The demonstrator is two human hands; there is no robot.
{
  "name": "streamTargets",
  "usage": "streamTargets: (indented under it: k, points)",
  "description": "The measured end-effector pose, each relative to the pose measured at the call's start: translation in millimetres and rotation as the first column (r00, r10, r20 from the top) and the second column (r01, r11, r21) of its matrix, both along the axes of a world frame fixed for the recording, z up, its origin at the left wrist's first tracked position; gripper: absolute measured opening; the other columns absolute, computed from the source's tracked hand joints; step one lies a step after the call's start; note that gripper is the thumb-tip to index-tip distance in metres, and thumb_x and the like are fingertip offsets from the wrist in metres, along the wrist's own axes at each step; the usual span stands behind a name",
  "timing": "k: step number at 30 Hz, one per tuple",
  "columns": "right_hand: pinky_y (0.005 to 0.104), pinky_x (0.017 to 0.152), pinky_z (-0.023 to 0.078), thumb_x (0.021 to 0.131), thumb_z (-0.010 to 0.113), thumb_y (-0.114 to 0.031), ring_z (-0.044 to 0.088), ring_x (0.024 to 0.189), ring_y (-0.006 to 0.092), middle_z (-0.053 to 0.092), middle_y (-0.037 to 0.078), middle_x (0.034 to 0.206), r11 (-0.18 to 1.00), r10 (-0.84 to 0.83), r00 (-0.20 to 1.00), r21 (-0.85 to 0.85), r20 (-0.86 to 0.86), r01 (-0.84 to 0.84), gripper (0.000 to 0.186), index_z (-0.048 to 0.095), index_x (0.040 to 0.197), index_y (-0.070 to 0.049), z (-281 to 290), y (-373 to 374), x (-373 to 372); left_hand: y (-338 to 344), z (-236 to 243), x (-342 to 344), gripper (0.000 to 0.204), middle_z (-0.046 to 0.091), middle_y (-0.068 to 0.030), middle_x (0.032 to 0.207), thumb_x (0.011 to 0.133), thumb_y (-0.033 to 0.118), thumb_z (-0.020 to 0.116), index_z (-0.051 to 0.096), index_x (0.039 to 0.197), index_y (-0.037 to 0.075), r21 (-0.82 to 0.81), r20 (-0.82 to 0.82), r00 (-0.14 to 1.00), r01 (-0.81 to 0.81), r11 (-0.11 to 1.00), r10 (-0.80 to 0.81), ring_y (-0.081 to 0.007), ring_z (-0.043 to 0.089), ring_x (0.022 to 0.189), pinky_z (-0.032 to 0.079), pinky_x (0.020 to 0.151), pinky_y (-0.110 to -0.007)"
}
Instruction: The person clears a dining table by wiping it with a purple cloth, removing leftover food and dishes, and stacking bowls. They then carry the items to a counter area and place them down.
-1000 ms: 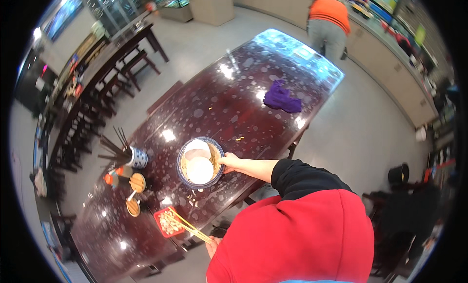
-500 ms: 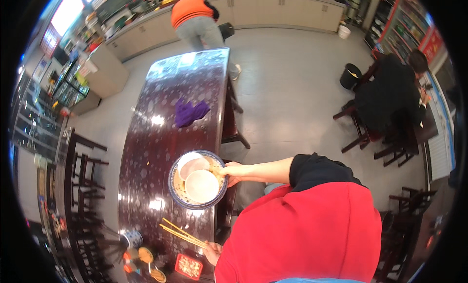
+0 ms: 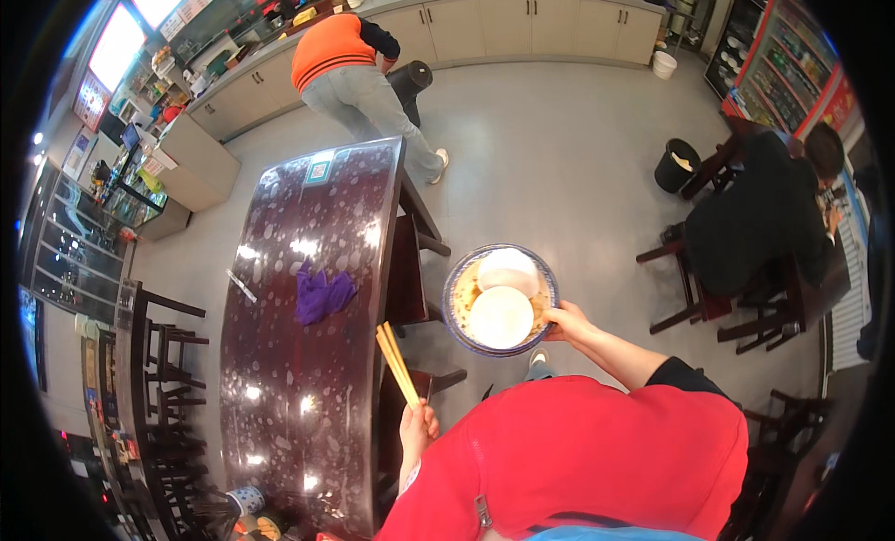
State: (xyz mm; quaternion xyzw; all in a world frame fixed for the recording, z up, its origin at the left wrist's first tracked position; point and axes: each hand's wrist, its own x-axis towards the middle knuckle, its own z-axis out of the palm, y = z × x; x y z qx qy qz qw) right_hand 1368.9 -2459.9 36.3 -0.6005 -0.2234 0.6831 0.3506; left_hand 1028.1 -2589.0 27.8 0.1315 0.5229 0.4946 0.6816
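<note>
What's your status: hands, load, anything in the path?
Left hand grips chopsticks. Right hand holds bowl by rim, clear of table. Chair close below bowl.

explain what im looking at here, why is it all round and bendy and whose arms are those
The picture comes from a wide fisheye camera worn on a person's head, looking down, so straight edges bend near the rim. The red top at the bottom is the wearer's own body.

Their right hand holds a blue-rimmed bowl by its edge, with smaller white dishes stacked inside it. Their left hand grips a pair of chopsticks.

To the left is a long dark glossy table with a purple cloth lying on it. Dark chairs stand along it. Farther off, a person in an orange top bends near the counter, and another person in black sits at the right.
</note>
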Motion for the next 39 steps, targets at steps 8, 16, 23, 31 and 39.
streamTargets:
  k: [8,16,23,31,39]
  points:
    - [0.0415,0.077,0.053,0.075,0.053,-0.014,0.064,0.086,0.0264,0.060,0.016,0.103,0.986,-0.167,0.985,-0.001,0.047,0.167,0.048,0.042,0.119,0.002,-0.4,94.6,136.4,157.1,3.5,108.0,0.016,0.037,0.0017,0.063,0.098,0.020,0.038,0.047,0.102,0.008,-0.026,0.031,0.967,0.254,0.967,-0.253,-0.0062,0.028,0.043,0.025,0.041,-0.021]
    - [0.0441,0.079,0.050,0.077,0.055,-0.018,0.062,0.087,0.0247,0.059,0.014,0.106,0.913,-0.407,0.909,-0.008,-0.086,0.408,0.054,0.038,0.126,-0.002,-9.6,191.1,185.9,319.0,-35.3,146.5,0.017,0.039,0.0017,0.064,0.097,0.021,0.040,0.047,0.103,0.007,-0.066,0.016,0.901,0.433,0.899,-0.432,-0.0047,0.026,0.042,0.021,0.038,-0.020]
    - [0.0456,0.078,0.052,0.077,0.056,-0.019,0.060,0.089,0.0287,0.056,0.017,0.105,0.794,-0.606,0.789,-0.022,-0.100,0.607,0.048,0.040,0.117,0.002,-23.4,274.4,216.1,498.9,-74.1,175.0,0.018,0.040,0.0024,0.064,0.096,0.023,0.042,0.049,0.104,0.008,-0.115,-0.104,0.804,0.575,0.810,-0.585,-0.0051,0.027,0.043,0.021,0.039,-0.020]
    - [0.0471,0.082,0.048,0.082,0.056,-0.031,0.059,0.098,0.0304,0.056,0.015,0.115,0.727,-0.682,0.716,-0.030,-0.148,0.686,0.057,0.038,0.129,-0.004,-47.2,371.5,285.4,669.8,-64.7,261.5,0.019,0.039,0.0026,0.063,0.096,0.022,0.043,0.050,0.104,0.007,-0.142,-0.147,0.691,0.693,0.707,-0.708,-0.0046,0.027,0.041,0.021,0.037,-0.021]
    - [0.0361,0.064,0.054,0.074,0.053,-0.016,0.063,0.071,0.0232,0.061,0.015,0.093,0.735,-0.678,0.735,-0.022,0.008,0.678,0.046,0.041,0.114,0.002,-53.3,519.7,426.1,828.1,-55.1,412.5,0.018,0.041,0.0006,0.065,0.096,0.021,0.041,0.046,0.105,0.005,-0.119,-0.037,0.776,0.622,0.774,-0.630,-0.0055,0.026,0.042,0.021,0.038,-0.021]
